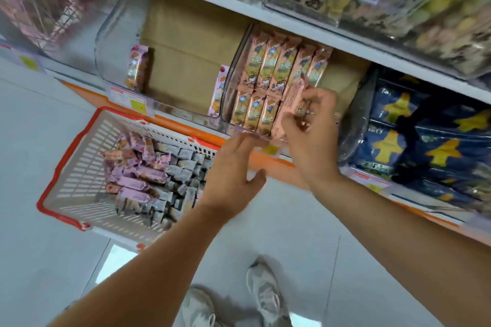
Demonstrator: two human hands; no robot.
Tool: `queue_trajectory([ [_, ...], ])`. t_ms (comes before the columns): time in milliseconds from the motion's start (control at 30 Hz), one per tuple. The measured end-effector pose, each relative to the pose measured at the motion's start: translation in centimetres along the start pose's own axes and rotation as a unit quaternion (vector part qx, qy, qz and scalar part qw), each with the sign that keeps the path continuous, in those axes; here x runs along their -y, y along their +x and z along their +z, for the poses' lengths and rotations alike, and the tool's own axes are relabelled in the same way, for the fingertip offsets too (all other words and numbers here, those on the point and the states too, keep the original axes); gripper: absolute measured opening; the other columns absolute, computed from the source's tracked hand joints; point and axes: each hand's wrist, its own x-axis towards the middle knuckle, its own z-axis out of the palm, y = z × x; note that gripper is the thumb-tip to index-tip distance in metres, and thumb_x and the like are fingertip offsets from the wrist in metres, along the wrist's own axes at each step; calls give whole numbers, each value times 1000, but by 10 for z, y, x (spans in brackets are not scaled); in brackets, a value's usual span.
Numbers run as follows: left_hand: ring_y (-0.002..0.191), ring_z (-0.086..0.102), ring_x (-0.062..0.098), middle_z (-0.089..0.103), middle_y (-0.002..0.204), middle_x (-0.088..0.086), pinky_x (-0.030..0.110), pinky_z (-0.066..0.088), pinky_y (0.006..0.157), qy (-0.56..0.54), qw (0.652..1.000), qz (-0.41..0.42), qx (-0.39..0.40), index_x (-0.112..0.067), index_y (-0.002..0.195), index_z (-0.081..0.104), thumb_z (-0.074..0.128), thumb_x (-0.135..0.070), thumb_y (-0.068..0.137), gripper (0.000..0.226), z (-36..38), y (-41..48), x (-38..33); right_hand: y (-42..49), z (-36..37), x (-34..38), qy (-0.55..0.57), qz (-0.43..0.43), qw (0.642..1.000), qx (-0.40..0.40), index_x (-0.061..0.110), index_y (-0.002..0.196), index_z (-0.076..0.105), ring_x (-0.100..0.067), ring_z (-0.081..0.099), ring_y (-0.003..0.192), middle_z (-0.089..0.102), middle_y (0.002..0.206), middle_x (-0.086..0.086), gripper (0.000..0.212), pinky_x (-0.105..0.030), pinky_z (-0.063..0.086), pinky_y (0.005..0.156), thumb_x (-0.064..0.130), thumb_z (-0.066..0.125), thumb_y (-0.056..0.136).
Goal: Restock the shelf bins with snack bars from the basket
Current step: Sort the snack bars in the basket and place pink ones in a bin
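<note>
A white basket with a red rim [66,156] stands on the floor at the left, holding several purple and grey snack bars [156,180]. A clear shelf bin [233,71] holds two rows of pink bars [276,66]. My right hand [308,125] grips a pink snack bar [291,98] at the front right of that bin. My left hand [233,175] is spread with straight fingers, its fingertips touching the bin's front lip.
Left of it, a wider clear bin [119,42] holds cardboard and a few purple bars [136,66]. Dark blue packs with yellow shapes [414,146] fill the bin at the right. Cookie bins [398,5] sit on the shelf above. My shoes [263,295] stand on the tiled floor.
</note>
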Motion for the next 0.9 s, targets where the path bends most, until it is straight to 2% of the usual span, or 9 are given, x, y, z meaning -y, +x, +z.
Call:
queue_trajectory([
  [100,148,13,27,24,158,6,45,12,121,231,970,37,67,-17,150,29,55,-24,85,70,6,14,-9,37,-19,-12,-66,-18,995,-70,9,117,46,6,59,65,57,88,11,31,-25,50,61,3,59,89],
  [167,149,-12,24,-8,163,4,45,-5,121,348,928,-12,132,-17,155,-4,47,-30,94,81,10,18,-10,58,-26,-24,-144,-4,986,-89,7,122,46,1,52,60,55,89,1,33,-28,41,63,6,58,91],
  [233,148,-17,24,-18,161,4,48,-7,120,404,900,-37,156,-18,152,-18,44,-31,96,85,12,18,-6,76,-29,-35,-212,36,971,-106,6,126,46,-16,58,75,58,96,-10,37,-32,42,70,12,60,92],
  [300,149,-13,24,-12,162,3,49,-6,120,418,894,-31,157,-18,152,-17,44,-30,95,85,11,17,-4,91,-31,-44,-261,68,955,-124,3,129,44,-29,61,101,61,113,-17,41,-35,44,84,16,59,93],
  [367,149,-10,24,-6,162,3,49,-5,120,422,893,-23,153,-18,153,-14,44,-29,95,83,10,17,-5,100,-31,-50,-285,74,948,-124,4,131,45,-31,57,112,59,123,-17,42,-34,43,88,17,58,93],
  [567,149,-12,24,-9,162,4,50,-5,120,425,890,-32,160,-18,153,-17,41,-27,97,81,10,16,-5,98,-24,-54,-248,18,967,-60,12,135,47,-25,50,122,39,141,-15,50,-19,33,97,-1,57,88],
  [667,149,-15,23,-13,162,3,50,-5,120,420,893,-28,162,-19,152,-19,40,-26,97,81,9,17,-4,89,-24,-58,-258,-11,965,-39,15,144,43,-25,39,133,32,145,-14,68,-26,31,112,-13,52,82],
  [800,148,-17,23,-16,162,3,51,-6,119,414,895,-23,164,-20,152,-19,40,-25,97,81,9,17,0,77,-24,-62,-234,18,972,2,27,152,28,-23,45,126,22,147,-11,91,-27,46,99,-22,45,76],
  [900,147,-19,24,-20,160,5,50,-8,119,402,904,-12,148,-18,152,-19,38,-26,97,80,12,15,3,67,-23,-58,-255,30,966,16,28,153,25,-24,38,133,19,151,-9,88,-18,34,106,-13,52,81],
])
